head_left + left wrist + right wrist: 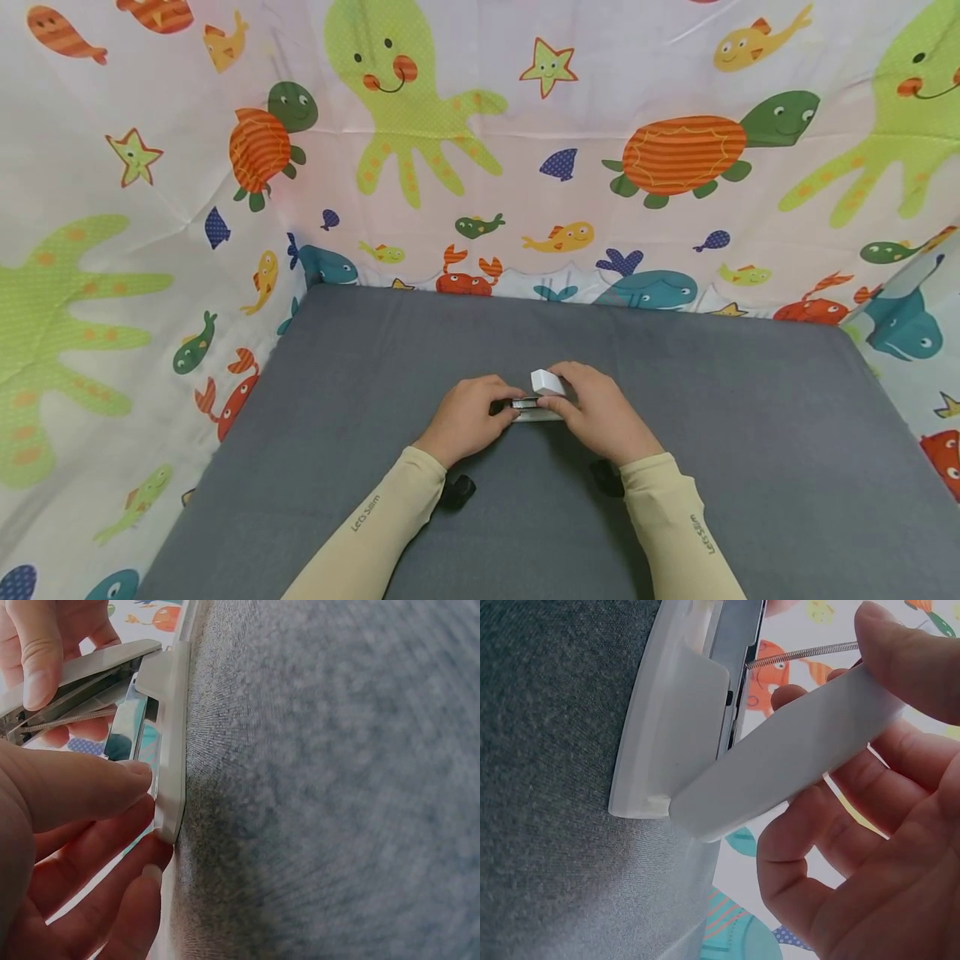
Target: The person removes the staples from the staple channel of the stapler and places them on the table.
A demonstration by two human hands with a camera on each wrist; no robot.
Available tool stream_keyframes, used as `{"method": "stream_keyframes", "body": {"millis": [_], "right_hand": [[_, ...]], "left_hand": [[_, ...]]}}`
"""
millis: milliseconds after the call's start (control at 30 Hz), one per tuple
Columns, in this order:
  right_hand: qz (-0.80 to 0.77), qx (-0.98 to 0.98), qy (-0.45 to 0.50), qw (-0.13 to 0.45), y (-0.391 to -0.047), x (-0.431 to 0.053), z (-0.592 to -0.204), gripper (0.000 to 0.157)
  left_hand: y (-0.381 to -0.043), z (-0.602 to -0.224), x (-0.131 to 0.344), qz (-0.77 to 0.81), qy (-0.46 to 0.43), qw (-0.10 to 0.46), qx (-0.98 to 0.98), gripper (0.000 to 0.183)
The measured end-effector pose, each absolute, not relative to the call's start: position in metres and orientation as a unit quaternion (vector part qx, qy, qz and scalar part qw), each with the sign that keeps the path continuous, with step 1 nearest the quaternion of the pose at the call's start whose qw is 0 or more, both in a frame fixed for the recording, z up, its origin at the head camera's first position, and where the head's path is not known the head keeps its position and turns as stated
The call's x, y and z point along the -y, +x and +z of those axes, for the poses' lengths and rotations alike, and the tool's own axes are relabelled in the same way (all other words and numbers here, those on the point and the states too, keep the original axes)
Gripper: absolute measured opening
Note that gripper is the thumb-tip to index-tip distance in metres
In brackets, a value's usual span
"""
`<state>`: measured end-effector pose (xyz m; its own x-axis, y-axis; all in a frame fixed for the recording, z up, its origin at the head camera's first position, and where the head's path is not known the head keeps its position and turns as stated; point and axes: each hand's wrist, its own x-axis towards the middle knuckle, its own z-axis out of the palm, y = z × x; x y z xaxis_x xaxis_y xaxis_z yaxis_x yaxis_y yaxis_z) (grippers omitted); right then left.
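A white stapler (pixel 538 415) stands on the grey surface with its top cover (pixel 787 750) swung up from the base (pixel 175 712). A thin coil spring (pixel 802 654) stretches between the metal staple magazine (pixel 127 727) and the raised cover. My left hand (pixel 467 414) pinches the stapler's front end, thumb at the magazine and fingertips by the base's edge. With thumb and fingers, my right hand (pixel 603 414) holds the lifted cover near its free end. In the right wrist view, the cover's lower end meets the rear of the base.
Grey cloth (pixel 360 375) covers the flat surface around both hands. A white curtain (pixel 480 167) printed with sea animals borders it at the back and on both sides. Dark wrist devices (pixel 457 492) sit under the sleeves.
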<state>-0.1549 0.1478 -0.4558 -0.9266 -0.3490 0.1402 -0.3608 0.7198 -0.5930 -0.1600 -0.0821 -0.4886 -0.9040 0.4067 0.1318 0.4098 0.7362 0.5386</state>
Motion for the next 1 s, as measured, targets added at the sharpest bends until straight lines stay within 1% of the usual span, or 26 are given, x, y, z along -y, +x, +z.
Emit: {"method": "stream_keyframes", "body": {"millis": [533, 1000], "right_hand": [[0.331, 0.926, 0.182, 0.000, -0.154, -0.156, -0.453, 0.040], [0.321, 0.929, 0.183, 0.008, -0.155, -0.161, -0.452, 0.041]], "left_hand": [[-0.159, -0.488, 0.082, -0.290, -0.210, 0.003, 0.934, 0.027], [-0.159, -0.489, 0.084, -0.291, -0.206, 0.000, 0.934, 0.028]]}}
